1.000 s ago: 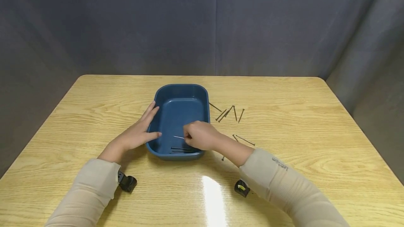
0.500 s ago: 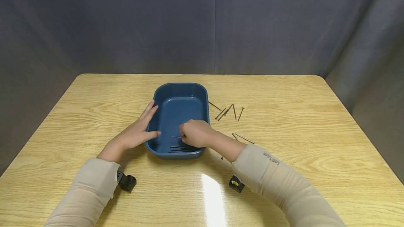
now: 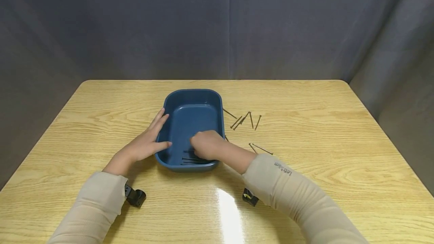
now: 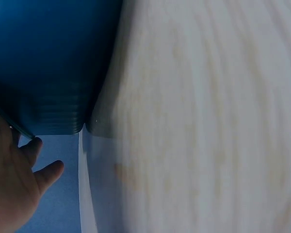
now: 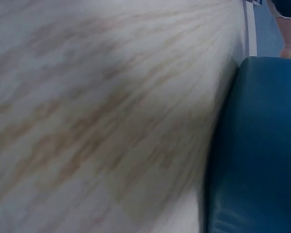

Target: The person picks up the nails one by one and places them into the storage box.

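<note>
A deep blue plastic bin with rounded corners stands on the table. My left hand rests on its left rim, fingers spread and fairly straight, thumb tip over the inside. In the left wrist view, that hand's fingers show beside the bin's outer wall. My right hand is down inside the bin near its front right corner, fingers curled. It pinches a thin dark nail, whose end sticks out to the left; the fingertips are hidden. Just below lie several more nails on the bin's floor, side by side.
Several loose nails are scattered right of the bin on the wooden table. Two more nails lie nearer the right forearm. A dark curtain hangs behind the table. A black wrist camera sits below each cuff.
My right hand has moved slightly left and lower in the bin, bringing the pinched nail down close to the ones on the floor. My left hand stays at the rim.
</note>
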The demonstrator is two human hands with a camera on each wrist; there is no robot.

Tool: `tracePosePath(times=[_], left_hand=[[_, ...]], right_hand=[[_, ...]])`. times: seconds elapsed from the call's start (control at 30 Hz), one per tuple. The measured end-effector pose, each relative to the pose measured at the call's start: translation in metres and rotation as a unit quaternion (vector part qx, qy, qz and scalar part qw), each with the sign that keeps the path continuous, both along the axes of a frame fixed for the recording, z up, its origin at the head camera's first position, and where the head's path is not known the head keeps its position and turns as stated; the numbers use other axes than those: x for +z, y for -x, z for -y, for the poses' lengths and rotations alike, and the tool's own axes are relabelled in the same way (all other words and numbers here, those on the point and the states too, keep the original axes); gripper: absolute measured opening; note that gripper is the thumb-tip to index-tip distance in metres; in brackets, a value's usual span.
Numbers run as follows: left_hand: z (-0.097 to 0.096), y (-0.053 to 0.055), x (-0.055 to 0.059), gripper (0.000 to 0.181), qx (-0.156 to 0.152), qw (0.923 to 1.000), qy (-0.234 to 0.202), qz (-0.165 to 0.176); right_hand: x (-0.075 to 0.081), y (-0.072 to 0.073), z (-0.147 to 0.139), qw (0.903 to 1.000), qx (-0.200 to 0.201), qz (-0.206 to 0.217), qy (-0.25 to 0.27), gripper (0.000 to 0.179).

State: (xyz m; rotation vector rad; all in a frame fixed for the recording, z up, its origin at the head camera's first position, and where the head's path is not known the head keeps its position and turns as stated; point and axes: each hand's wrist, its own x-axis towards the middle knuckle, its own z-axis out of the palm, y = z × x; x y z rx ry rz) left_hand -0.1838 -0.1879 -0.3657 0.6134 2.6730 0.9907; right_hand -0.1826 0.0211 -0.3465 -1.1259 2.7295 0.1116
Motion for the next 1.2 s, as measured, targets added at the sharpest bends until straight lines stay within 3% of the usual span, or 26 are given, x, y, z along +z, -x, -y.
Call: tracePosePath(times=[0.43,0.9,1.2], left_hand=[[0.0,-0.0002,0.0006,0.08,0.004,1.0,0.005,0.0],[-0.0004,-0.0006,0.0005,0.079,0.002,1.0,0.001,0.003],[-0.0003,-0.0002,0.0001,0.079,0.001,1.0,-0.001,0.005]], right_hand=[[-0.0061,-0.0005,0.0028,0.9989,0.017,-0.043,-0.01,0.01],[-0.0077,0.0013,0.0059,0.9993,0.014,-0.02,-0.029,0.013],[-0.0075,0.0001,0.0065,0.999,0.013,-0.028,-0.032,0.013]])
